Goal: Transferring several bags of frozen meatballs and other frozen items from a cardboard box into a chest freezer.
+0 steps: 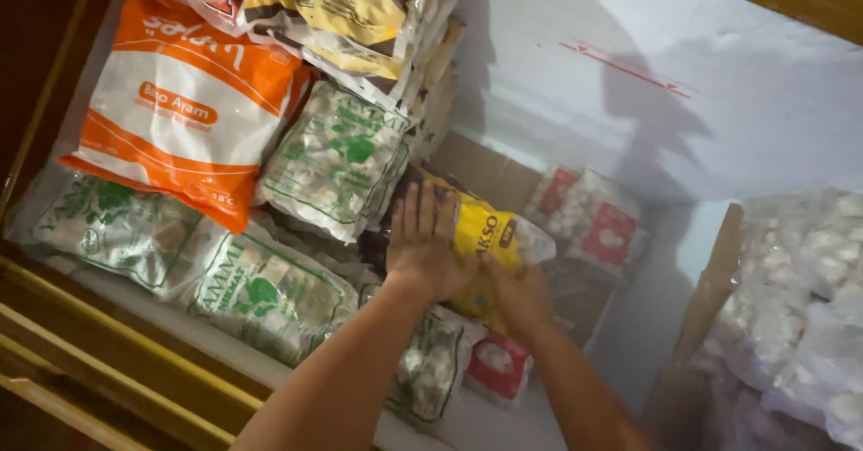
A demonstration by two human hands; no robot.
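Inside white chest freezer (575,82), packed w/ plastic food bags: L hand (421,244) lay flat, fingers spread, on yellow plastic meatball pouch (485,235); R hand (521,298) gripped pouch's lower edge, fingers curled. Orange-white bag (180,114) & green-printed clear bags (337,159) stacked alongside, at L.

**Chest freezer packed with frozen food bags**

A white-walled freezer (629,118) holds stacked packets: an orange-and-white bag (180,114) on top, green-printed bags (261,294) along the near wall, red-labelled bags (589,217) at the far side, cardboard (490,174) beneath.
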